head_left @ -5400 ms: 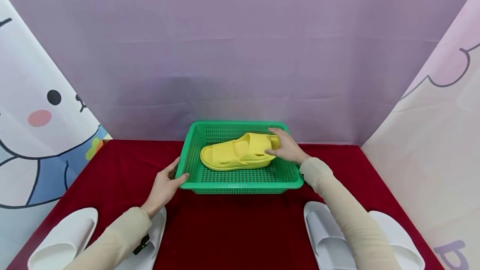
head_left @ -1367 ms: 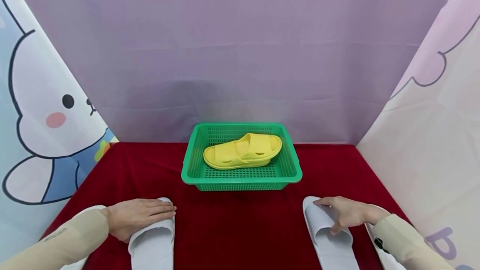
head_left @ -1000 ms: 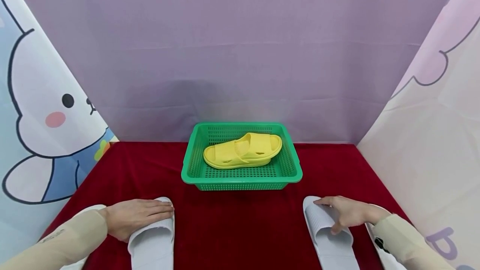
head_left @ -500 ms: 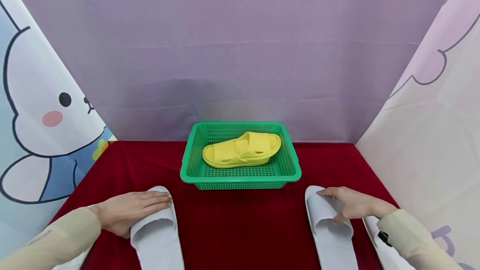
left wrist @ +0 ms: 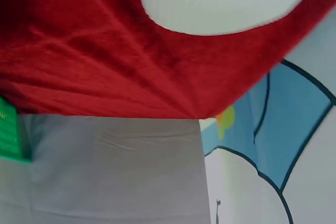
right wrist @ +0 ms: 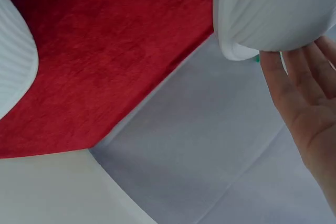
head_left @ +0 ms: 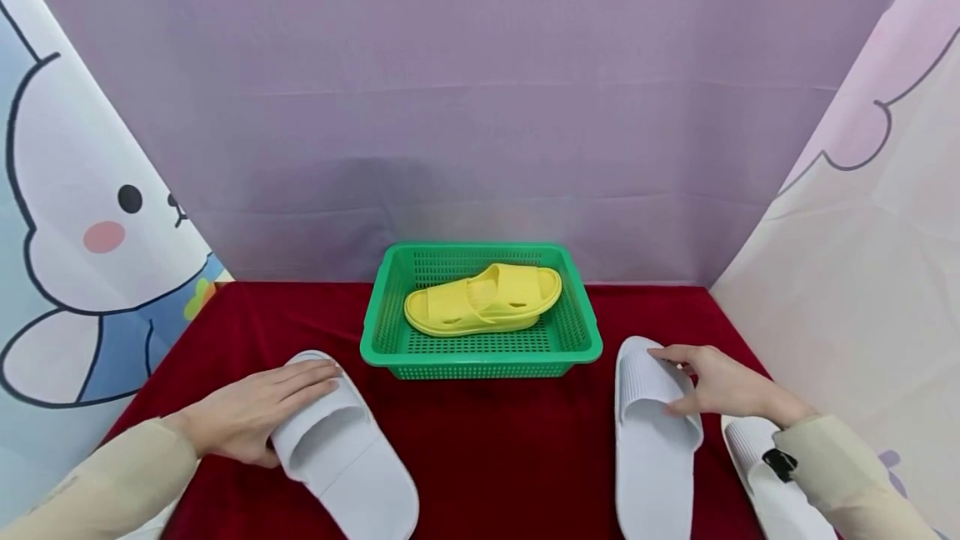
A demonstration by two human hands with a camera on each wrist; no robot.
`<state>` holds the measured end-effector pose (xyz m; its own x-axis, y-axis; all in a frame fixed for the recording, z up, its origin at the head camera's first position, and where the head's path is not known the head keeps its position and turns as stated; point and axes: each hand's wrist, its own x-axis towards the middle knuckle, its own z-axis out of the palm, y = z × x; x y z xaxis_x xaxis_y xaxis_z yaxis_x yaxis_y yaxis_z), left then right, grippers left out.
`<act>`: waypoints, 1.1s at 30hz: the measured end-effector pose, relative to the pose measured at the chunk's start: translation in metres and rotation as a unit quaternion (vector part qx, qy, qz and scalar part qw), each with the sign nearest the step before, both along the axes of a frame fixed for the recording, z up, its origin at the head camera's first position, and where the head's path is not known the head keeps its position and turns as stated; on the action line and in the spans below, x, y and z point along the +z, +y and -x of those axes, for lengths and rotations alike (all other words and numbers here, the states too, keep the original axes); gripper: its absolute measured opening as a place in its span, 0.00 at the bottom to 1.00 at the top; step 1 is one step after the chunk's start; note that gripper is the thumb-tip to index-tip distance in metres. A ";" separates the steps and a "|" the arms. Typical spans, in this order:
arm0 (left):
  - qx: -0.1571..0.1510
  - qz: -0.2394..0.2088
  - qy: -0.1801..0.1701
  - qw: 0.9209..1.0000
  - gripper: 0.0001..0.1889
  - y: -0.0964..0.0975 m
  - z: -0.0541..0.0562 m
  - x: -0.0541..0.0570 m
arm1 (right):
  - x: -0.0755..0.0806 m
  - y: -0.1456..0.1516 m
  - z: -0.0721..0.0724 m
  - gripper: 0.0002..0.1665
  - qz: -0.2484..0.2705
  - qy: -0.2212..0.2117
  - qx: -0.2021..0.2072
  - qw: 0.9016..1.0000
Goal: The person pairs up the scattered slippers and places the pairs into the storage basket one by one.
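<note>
Two white slippers with ribbed straps are in my hands in the head view. My left hand [head_left: 258, 411] grips one slipper [head_left: 367, 482] across its strap; its toe points up-left and its heel swings toward the middle. My right hand [head_left: 720, 383] pinches the other slipper [head_left: 656, 465] at the side of its strap, thumb at the strap's opening. That slipper stands nearly straight, toe away from me. In the right wrist view, fingers [right wrist: 310, 77] lie against the held slipper's strap [right wrist: 278, 9]. The left wrist view does not show my left hand.
A green mesh basket [head_left: 480, 359] stands at the back middle with yellow slippers [head_left: 480, 305] inside. Another white slipper [head_left: 772, 473] lies at the right on the red cloth [head_left: 517, 457]. One more [head_left: 153, 523] is mostly hidden under my left sleeve. Printed side walls and a purple backdrop enclose the table.
Earlier my right hand was at the yellow slippers and my left at the basket's rim. Both hands have since gripped white slippers, which rise and move forward; the left one turns its heel inward.
</note>
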<state>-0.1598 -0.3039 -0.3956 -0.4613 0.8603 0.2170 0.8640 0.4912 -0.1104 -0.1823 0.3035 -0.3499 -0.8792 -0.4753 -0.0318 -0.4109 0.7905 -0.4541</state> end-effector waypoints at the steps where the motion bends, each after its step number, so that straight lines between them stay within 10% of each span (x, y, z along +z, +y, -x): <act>1: -0.004 -0.012 0.003 1.000 0.61 0.002 0.000 0.001 | 0.002 -0.001 0.000 0.43 0.007 0.004 -0.002 1.000; 19: 0.054 -0.078 0.078 0.992 0.51 0.031 0.008 0.047 | 0.024 -0.018 0.004 0.48 0.079 0.050 -0.144 0.985; 33: 0.144 -0.115 0.125 0.975 0.57 0.055 0.015 0.051 | 0.031 -0.042 0.012 0.46 0.122 0.108 -0.212 0.964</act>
